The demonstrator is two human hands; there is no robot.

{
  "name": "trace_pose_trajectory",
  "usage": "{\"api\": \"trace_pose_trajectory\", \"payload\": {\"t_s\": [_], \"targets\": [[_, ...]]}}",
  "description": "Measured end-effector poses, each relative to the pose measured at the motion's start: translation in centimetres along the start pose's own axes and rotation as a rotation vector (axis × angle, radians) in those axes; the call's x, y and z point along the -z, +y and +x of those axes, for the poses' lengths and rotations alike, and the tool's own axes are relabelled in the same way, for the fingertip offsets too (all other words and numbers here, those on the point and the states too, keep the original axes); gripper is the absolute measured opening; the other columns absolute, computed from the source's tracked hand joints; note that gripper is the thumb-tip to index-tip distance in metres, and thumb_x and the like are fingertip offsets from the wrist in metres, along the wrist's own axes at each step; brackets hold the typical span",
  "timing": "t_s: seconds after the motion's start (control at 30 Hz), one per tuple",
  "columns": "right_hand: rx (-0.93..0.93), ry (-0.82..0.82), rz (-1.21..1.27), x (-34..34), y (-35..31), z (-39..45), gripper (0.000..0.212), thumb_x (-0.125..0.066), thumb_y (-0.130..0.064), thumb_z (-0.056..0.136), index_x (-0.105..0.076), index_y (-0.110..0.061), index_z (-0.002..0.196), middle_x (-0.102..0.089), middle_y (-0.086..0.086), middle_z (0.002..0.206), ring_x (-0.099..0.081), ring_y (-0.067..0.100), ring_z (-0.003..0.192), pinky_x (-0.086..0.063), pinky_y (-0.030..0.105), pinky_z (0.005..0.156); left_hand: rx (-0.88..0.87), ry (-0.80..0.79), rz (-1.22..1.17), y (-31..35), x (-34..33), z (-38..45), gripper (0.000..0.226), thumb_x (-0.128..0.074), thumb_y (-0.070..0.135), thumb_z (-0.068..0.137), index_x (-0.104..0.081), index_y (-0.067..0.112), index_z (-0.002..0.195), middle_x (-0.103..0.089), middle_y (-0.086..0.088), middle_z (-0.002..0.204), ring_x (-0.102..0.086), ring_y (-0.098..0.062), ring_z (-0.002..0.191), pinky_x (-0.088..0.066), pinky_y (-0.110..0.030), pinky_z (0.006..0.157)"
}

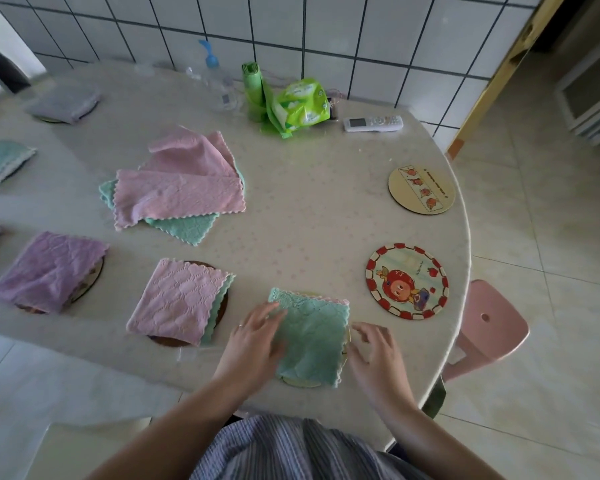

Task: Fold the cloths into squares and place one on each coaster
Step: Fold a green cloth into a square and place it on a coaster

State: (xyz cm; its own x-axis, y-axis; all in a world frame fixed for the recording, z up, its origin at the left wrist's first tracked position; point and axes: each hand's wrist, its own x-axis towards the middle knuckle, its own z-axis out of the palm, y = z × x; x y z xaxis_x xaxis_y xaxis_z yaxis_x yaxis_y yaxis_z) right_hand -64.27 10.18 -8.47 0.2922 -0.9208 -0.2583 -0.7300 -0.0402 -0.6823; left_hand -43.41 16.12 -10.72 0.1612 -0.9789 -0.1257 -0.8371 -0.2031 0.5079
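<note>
A folded green cloth (312, 336) lies on a coaster (300, 382) at the table's near edge. My left hand (253, 337) rests flat on the cloth's left side, fingers spread. My right hand (374, 348) hovers just right of it, fingers apart, holding nothing. Two bare coasters sit to the right: a red-rimmed one (406, 280) and a beige one (421, 189). A pile of unfolded pink and green cloths (177, 192) lies mid-table. A folded pink cloth (181, 301) and a purple one (47, 270) each cover a coaster on the left.
More folded cloths sit at the far left: grey (65, 102), green (0, 161). At the back stand a spray bottle (219, 81), green bag roll (253, 91), tissue pack (300, 105) and a remote (373, 123). A pink chair (485, 330) stands at the right.
</note>
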Motion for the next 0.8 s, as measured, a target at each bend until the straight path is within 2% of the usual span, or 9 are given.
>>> {"api": "trace_pose_trajectory", "payload": {"t_s": [0.07,0.13,0.2,0.27,0.37,0.43,0.6,0.7,0.8], "targets": [[0.223,-0.092,-0.239,-0.7,-0.5,-0.4,0.054,-0.047,-0.034,0.093,-0.026,-0.029,0.143,-0.016,-0.016,0.147,-0.015,0.003,0.136,-0.016,0.026,0.113,-0.131,-0.088,0.211,0.5,-0.5,-0.3,0.051,-0.047,0.033,0.089,-0.042,0.02,0.137,-0.037,0.002,0.147,-0.023,-0.017,0.14,-0.024,-0.042,0.111],[0.349,-0.213,-0.466,-1.6,-0.3,-0.4,0.061,-0.038,-0.047,0.093,-0.014,-0.03,0.147,0.003,-0.012,0.152,0.003,0.01,0.142,-0.003,0.037,0.114,-0.146,-0.185,0.338,0.7,-0.9,-0.4,0.054,-0.037,0.044,0.084,-0.048,0.021,0.132,-0.048,-0.001,0.14,-0.027,-0.016,0.134,-0.039,-0.047,0.102],[0.379,-0.268,-0.663,-2.3,0.4,-0.5,0.066,-0.033,-0.062,0.086,-0.032,-0.026,0.141,-0.022,0.001,0.153,-0.024,0.018,0.14,-0.023,0.048,0.108,-0.117,-0.253,0.389,0.6,-1.2,-0.5,0.059,-0.03,0.046,0.085,-0.037,0.023,0.138,-0.032,-0.003,0.15,-0.014,-0.018,0.137,-0.032,-0.054,0.106],[0.314,-0.32,-0.743,-2.5,1.6,-0.7,0.075,-0.031,-0.069,0.076,-0.044,-0.025,0.135,-0.045,0.004,0.142,-0.047,0.02,0.127,-0.041,0.05,0.096,-0.133,-0.288,0.366,0.3,-1.6,-0.5,0.065,-0.014,0.051,0.087,-0.011,0.027,0.148,0.01,0.004,0.153,0.016,-0.016,0.138,0.002,-0.051,0.113],[0.321,-0.396,-0.777,-2.2,3.1,-1.1,0.08,-0.033,-0.07,0.073,-0.035,-0.027,0.141,-0.038,0.002,0.146,-0.042,0.022,0.13,-0.018,0.051,0.112,-0.149,-0.309,0.355,0.2,-1.1,-0.5,0.074,0.001,0.058,0.079,-0.001,0.029,0.148,0.025,0.007,0.147,0.028,-0.014,0.134,0.01,-0.05,0.113],[0.33,-0.346,-0.789,-1.7,2.9,-0.9,0.071,-0.033,-0.068,0.078,-0.039,-0.03,0.137,-0.043,0.001,0.143,-0.04,0.021,0.131,-0.003,0.047,0.111,-0.152,-0.329,0.348,0.2,-0.8,-0.4,0.074,-0.001,0.058,0.08,-0.004,0.029,0.148,0.021,0.007,0.15,0.023,-0.014,0.138,0.01,-0.049,0.112],[0.37,-0.233,-0.558,-0.7,0.0,0.5,0.058,-0.017,-0.064,0.09,-0.055,-0.031,0.12,-0.053,-0.007,0.131,-0.041,0.014,0.13,-0.021,0.045,0.11,-0.129,-0.243,0.15,0.3,1.0,0.6,0.046,-0.04,0.037,0.095,-0.037,0.025,0.14,-0.026,0.006,0.152,-0.015,-0.011,0.142,-0.007,-0.041,0.117],[0.409,-0.225,-0.322,-0.8,-2.0,2.3,0.045,-0.037,-0.051,0.091,-0.056,-0.025,0.122,-0.052,-0.011,0.125,-0.046,0.006,0.119,-0.033,0.026,0.107,-0.126,-0.177,-0.019,-0.4,2.8,1.3,0.037,-0.046,0.032,0.093,-0.052,0.023,0.128,-0.051,0.007,0.135,-0.043,-0.01,0.127,-0.028,-0.026,0.107],[0.41,-0.261,-0.156,-1.4,-4.5,4.7,0.032,-0.049,-0.036,0.093,-0.055,-0.025,0.123,-0.05,-0.019,0.117,-0.05,-0.005,0.107,-0.044,0.024,0.095,0.007,-0.102,-0.221,-1.9,5.2,2.0,0.033,-0.052,0.031,0.089,-0.06,0.022,0.12,-0.058,0.007,0.123,-0.053,-0.008,0.114,-0.038,-0.02,0.095]]}}
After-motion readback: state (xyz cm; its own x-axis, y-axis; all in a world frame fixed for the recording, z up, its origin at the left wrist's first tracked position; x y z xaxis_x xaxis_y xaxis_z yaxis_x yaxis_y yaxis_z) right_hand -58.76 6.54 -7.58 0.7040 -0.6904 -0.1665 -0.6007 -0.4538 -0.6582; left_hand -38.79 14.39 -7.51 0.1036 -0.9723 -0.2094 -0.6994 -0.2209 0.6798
